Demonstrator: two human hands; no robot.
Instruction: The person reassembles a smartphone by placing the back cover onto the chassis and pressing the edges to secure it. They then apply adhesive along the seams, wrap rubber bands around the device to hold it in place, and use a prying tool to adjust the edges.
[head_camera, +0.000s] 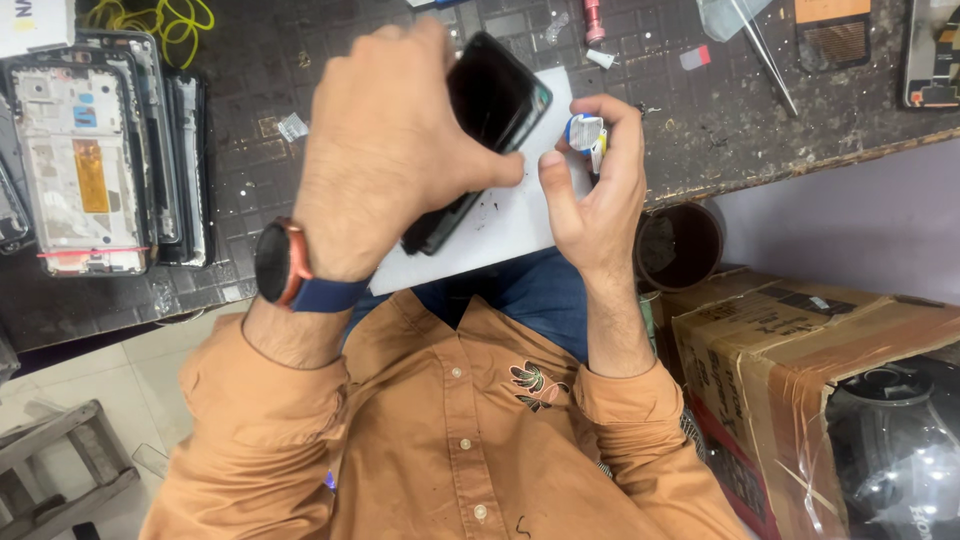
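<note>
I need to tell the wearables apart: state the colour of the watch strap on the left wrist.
The watch strap is dark blue, on a black-faced watch with a reddish rim; head view.

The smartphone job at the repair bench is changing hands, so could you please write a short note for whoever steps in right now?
Left hand: grips the black smartphone, tilted above the white sheet on the dark workbench.
Right hand: fingers pinch a small blue-and-white roll, probably tape, close to the phone's edge.
Nearby: stripped phone frames stacked at the bench's left, brown cup below the edge.
Done: phone lifted, roll in hand.
Left: nothing applied to the phone visibly yet.
</note>
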